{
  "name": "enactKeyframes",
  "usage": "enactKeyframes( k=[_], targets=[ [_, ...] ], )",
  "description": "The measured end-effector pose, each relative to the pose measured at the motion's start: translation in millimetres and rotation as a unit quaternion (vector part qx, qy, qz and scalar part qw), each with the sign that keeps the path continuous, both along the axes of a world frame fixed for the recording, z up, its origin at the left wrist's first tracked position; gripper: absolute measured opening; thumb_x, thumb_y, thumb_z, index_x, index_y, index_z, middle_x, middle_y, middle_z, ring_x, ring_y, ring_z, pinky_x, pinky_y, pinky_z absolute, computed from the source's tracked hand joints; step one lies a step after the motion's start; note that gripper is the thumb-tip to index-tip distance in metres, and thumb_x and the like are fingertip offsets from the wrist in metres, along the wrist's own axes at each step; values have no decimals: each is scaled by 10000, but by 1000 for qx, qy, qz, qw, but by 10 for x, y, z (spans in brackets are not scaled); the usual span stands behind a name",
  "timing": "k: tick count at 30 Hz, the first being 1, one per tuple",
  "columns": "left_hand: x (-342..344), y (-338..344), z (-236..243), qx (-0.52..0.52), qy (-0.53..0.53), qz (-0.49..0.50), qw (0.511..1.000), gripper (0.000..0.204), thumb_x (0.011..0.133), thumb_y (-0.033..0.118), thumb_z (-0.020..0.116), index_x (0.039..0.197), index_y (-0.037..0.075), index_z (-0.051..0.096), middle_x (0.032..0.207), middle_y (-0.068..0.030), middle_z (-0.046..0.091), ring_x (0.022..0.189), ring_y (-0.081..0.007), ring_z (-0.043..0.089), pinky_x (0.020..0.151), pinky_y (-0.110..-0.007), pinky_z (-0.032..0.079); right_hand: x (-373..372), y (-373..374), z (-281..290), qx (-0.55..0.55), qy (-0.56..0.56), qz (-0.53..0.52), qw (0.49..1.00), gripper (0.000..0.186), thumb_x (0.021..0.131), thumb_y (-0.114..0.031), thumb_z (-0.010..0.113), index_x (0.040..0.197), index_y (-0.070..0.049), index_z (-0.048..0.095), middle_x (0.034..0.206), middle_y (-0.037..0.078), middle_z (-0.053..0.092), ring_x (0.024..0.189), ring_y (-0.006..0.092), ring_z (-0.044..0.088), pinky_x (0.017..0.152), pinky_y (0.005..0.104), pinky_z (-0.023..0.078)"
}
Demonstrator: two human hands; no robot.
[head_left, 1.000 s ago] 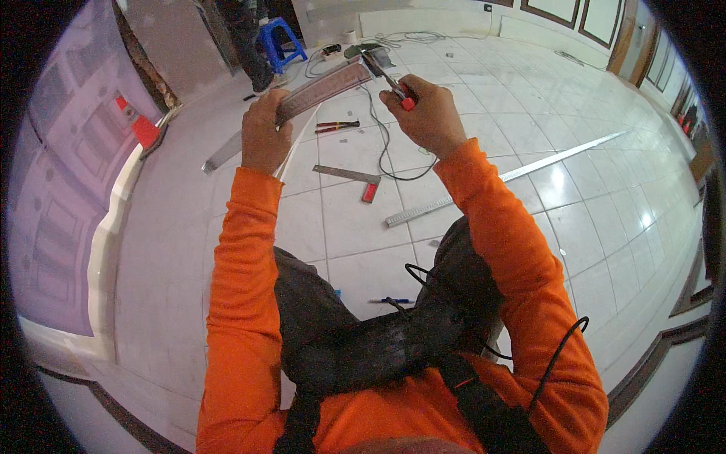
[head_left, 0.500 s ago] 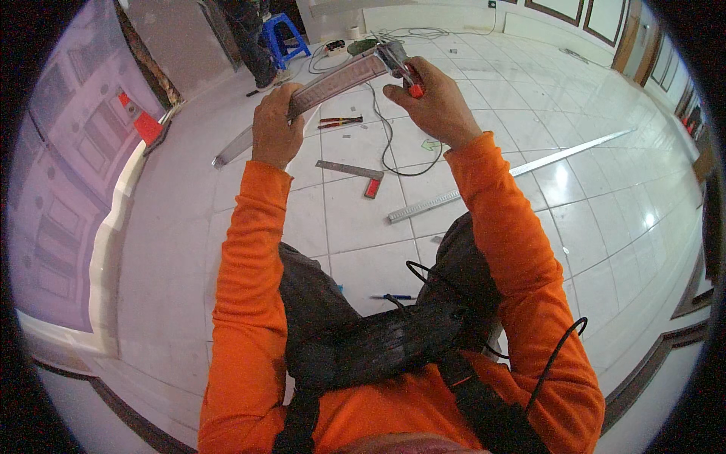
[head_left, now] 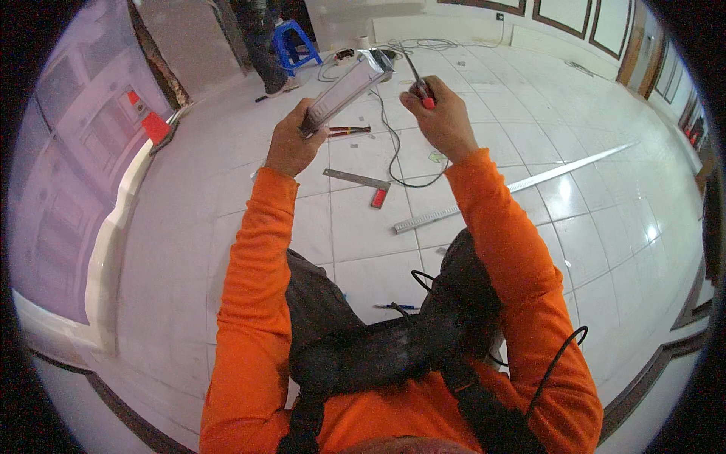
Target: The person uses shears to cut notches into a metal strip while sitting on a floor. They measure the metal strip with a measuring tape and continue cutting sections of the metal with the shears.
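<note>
My left hand [head_left: 291, 147] is wrapped round a silver metal channel [head_left: 340, 91], which is raised diagonally, its far end bent or cut. My right hand [head_left: 445, 122] grips a hand tool with red on its handle [head_left: 426, 101], apparently snips, its metal part pointing up just right of the channel's far end. On the white tiles below lie red-and-black pliers [head_left: 348, 130], a metal square [head_left: 354, 179] with a red handle, a long silver rail [head_left: 541, 177] and a blue pen [head_left: 401, 306].
A person's dark-trousered leg [head_left: 266, 64] stands by a blue plastic stool [head_left: 289, 47] at the back. Black cable [head_left: 393, 155] snakes across the floor [head_left: 355, 272]. An orange traffic cone [head_left: 155, 127] is at the left, by purple sheeting [head_left: 57, 204]. Panelled walls [head_left: 567, 17] edge the room.
The channel has swung to a steeper angle as my left hand moved. My right hand has shifted right, and the tool's metal part now stands beside the channel's end rather than over it.
</note>
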State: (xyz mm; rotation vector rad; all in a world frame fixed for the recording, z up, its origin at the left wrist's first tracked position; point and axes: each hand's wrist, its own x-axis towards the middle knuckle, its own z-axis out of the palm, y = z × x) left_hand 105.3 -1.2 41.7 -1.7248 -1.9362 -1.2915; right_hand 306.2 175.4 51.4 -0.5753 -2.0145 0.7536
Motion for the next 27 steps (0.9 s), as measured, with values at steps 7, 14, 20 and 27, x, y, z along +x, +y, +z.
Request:
enactKeyframes(
  k=[7, 14, 20, 27],
  targets=[
    [-223, -13, -84, -50, -50, 88, 994, 310, 830, 266, 664, 1052, 82, 552, 861, -151, 640, 766, -286, 624, 715, -375, 478, 43, -31, 70, 63, 8, -6, 998, 384, 817, -312, 697, 997, 3, 569, 871, 202, 637, 812, 376, 627, 720, 421, 488],
    [-100, -13, -21, -51, -69, 77, 993, 261, 837, 288, 640, 1002, 89, 603, 808, -120, 650, 743, -284, 621, 689, -366, 466, 88, 30, 47, 99, 33, 4, 995, 371, 788, -282, 739, 961, 9, 588, 865, 175, 620, 781, 350, 613, 704, 405, 490],
    [-70, -22, 22, -108, -20, 60, 992, 222, 851, 293, 623, 936, 89, 607, 797, -132, 628, 747, -307, 612, 701, -389, 473, 62, 66, 92, 116, 22, -17, 993, 371, 793, -321, 726, 962, -15, 602, 876, 167, 615, 785, 353, 605, 706, 401, 487],
    [-96, 0, -27, -125, 61, 66, 988, 181, 863, 266, 601, 905, 90, 610, 806, -143, 645, 728, -336, 633, 671, -409, 489, 85, 37, 81, 148, -12, -16, 989, 370, 801, -341, 694, 970, -28, 593, 932, 183, 623, 871, 372, 615, 745, 429, 493]
  ],
)
